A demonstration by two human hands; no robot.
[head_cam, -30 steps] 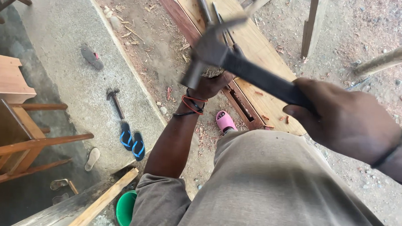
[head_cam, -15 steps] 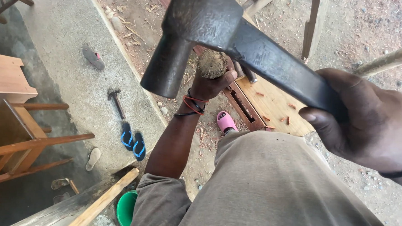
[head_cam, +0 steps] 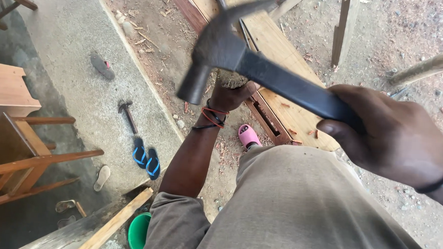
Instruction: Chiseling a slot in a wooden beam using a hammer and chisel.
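the long plank [head_cam: 283, 67] lies on the dirt, running away from the person, with a dark slotted rail [head_cam: 266, 119] just beside its near edge. the right hand [head_cam: 395, 137] is wrapped tight round the handle of a dark claw hammer [head_cam: 220, 49], which is raised above the work and blurred. the left hand [head_cam: 235, 92] is down at the near edge of the plank, fingers closed on a small worn chisel head [head_cam: 232, 79], holding it upright against the wood. this looks like the middle of a chopping stroke. the next move, i judge, calls for the hammer face to meet that small top squarely and miss the knuckles just under it. counted: two hammers, one in hand and a second hammer [head_cam: 127, 115] lying on the concrete; a pair of blue sandals [head_cam: 146, 158]; one pink sandal [head_cam: 249, 135]; one green bucket [head_cam: 138, 233].
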